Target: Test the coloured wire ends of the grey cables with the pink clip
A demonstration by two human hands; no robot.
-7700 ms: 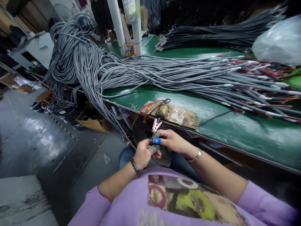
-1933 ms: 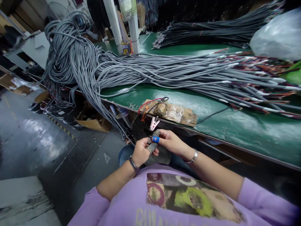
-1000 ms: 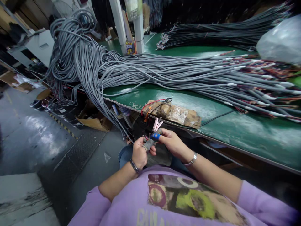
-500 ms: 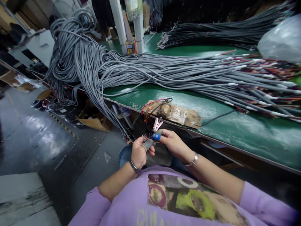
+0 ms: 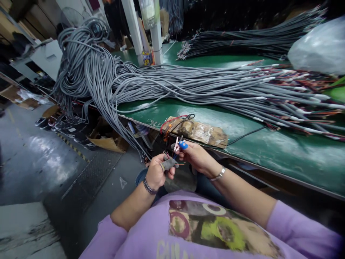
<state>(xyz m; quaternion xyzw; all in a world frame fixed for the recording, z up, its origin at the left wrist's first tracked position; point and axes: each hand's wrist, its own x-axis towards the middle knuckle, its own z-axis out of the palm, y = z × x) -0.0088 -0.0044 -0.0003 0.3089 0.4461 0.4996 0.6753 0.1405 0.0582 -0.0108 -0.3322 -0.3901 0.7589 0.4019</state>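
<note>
My left hand, with a grey cover on the thumb, is closed on a small bunch of thin coloured wires whose ends stick out past the fingers. My right hand wears a blue cover on its thumb and pinches what looks like a thin blue wire running up from that bunch. Its fingertips are right beside a pink clip, partly overlapping it from this angle; contact is unclear. Just beyond, a worn wooden board lies at the table edge, with red and black leads and an orange clamp at its left end.
Many grey cables lie across the green table and hang off its left side. Black cables and a clear plastic bag are behind. A cardboard box stands on the floor left, below the table.
My right hand has moved up and away from my left hand, to the pink clip. The clip now looks turned more edge-on. My left hand keeps its hold on the wires.
</note>
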